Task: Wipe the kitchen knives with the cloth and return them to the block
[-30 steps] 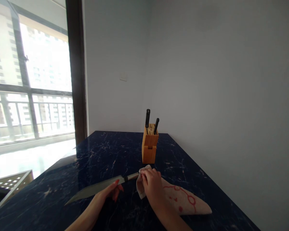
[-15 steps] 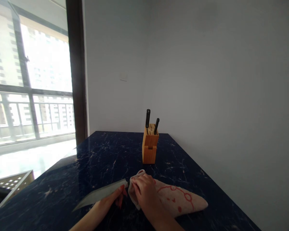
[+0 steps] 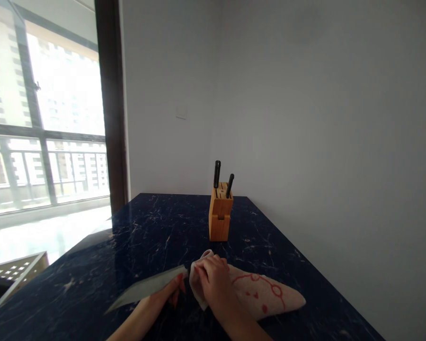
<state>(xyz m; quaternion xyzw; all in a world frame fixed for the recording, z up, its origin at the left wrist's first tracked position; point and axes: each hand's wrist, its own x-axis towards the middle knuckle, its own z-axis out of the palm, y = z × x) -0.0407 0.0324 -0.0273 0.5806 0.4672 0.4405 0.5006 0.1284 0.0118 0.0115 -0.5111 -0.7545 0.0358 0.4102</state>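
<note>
A wide-bladed kitchen knife (image 3: 145,288) points its tip to the left, towards the near side of the table. My left hand (image 3: 173,289) is closed on it near the end where blade meets handle; most of the handle is hidden. My right hand (image 3: 213,279) grips a pale cloth (image 3: 266,293) with red line markings, bunched up under the fingers. One folded edge of the cloth rises close to the knife's handle end, and the rest trails to the right on the tabletop. I cannot tell whether cloth and knife touch.
Beyond my hands a wooden knife block (image 3: 220,220) stands on the dark blue marbled table (image 3: 156,232), with two black-handled knives in it. A grey wall runs along the right side. A perforated chair back (image 3: 17,272) is at the lower left, below the window.
Almost nothing differs. Both hands keep their hold on the knife and the cloth, and the whole view has shifted very slightly.
</note>
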